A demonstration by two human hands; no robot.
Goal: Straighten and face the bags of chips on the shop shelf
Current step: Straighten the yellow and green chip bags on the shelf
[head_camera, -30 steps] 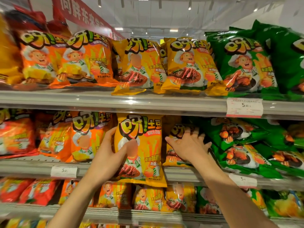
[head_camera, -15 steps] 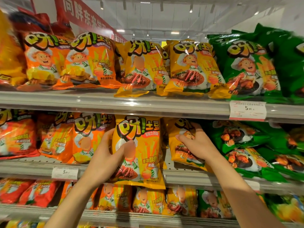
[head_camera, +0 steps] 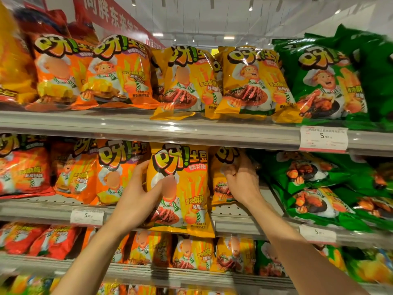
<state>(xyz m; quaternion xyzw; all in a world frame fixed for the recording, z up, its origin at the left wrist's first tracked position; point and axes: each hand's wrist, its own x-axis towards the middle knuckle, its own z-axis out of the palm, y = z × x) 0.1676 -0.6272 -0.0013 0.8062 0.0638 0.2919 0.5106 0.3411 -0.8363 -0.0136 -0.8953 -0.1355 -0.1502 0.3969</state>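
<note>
1. The left hand (head_camera: 136, 194) holds a yellow chip bag (head_camera: 182, 188) by its left edge, with the thumb on the front and the fingers curled behind.
2. This bag stands upright at the front of the middle shelf (head_camera: 53, 211), facing out, its bottom hanging over the edge.
3. The right hand (head_camera: 241, 182) grips a second yellow bag (head_camera: 219, 190) just behind; its fingers look curled, but they are blurry.
4. Green bags (head_camera: 314, 188) lie flat to the right.

Bright light from the ceiling lamps (head_camera: 228, 37) above my shelf — glare streaks the glossy bags below them, and the edges either side bend and blur.
</note>
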